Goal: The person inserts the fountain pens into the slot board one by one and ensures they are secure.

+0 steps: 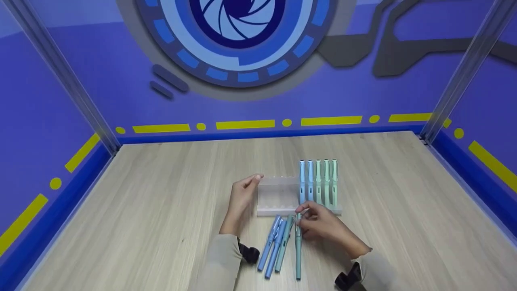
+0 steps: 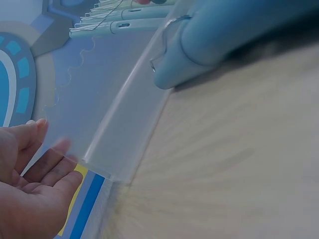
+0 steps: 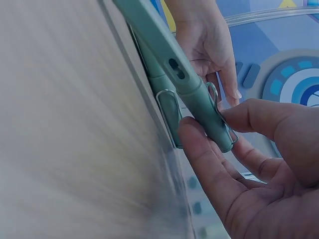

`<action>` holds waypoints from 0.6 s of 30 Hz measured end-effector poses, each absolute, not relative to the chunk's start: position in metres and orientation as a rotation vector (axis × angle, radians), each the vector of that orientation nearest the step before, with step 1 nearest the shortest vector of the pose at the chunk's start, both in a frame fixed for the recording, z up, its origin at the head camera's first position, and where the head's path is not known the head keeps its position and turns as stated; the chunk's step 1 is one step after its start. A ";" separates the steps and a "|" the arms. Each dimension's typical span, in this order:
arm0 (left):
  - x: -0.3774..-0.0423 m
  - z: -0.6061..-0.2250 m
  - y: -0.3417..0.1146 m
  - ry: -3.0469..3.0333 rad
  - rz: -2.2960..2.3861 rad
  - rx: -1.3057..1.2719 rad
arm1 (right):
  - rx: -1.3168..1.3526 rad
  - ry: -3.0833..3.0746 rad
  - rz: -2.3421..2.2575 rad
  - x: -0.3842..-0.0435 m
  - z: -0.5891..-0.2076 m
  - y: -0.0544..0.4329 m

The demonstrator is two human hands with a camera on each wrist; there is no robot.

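Note:
A clear pen stand (image 1: pixel 276 196) stands on the table, with two light blue pens (image 1: pixel 310 178) and three light green pens (image 1: pixel 326 178) upright in its right part. My left hand (image 1: pixel 241 198) pinches the stand's upper left edge between thumb and fingers. In front of the stand, my right hand (image 1: pixel 323 224) pinches a dark green pen (image 1: pixel 298 254) by its clip end; the right wrist view shows thumb and fingers around the cap (image 3: pixel 212 122). To its left lie another dark green pen (image 1: pixel 283 248) and two darker blue pens (image 1: pixel 268 245), close together.
The wood-grain table (image 1: pixel 161 202) extends around the stand on both sides. Blue printed walls (image 1: pixel 101 81) with metal corner posts (image 1: pixel 460 72) enclose its back and sides. Black straps with small cameras (image 1: pixel 250 254) sit on both wrists.

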State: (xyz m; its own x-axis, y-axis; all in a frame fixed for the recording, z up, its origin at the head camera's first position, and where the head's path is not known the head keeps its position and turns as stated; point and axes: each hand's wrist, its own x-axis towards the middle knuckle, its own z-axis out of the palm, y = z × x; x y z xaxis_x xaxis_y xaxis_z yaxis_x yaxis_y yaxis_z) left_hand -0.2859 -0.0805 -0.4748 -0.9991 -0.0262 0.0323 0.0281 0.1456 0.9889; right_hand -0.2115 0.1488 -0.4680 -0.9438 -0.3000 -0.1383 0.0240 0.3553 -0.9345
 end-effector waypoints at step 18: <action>-0.289 -0.475 -0.081 -2.341 -2.015 -0.002 | -0.268 2.325 -1.725 -0.213 -0.457 0.152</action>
State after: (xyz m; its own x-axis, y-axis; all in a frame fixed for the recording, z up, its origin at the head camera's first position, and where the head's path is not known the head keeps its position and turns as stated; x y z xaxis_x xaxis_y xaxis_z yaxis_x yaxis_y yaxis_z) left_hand -0.2885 -0.0809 -0.4755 -0.9986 -0.0337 0.0410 0.0355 0.1497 0.9881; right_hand -0.2134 0.1516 -0.4572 -0.9560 -0.2830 -0.0776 -0.0076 0.2884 -0.9575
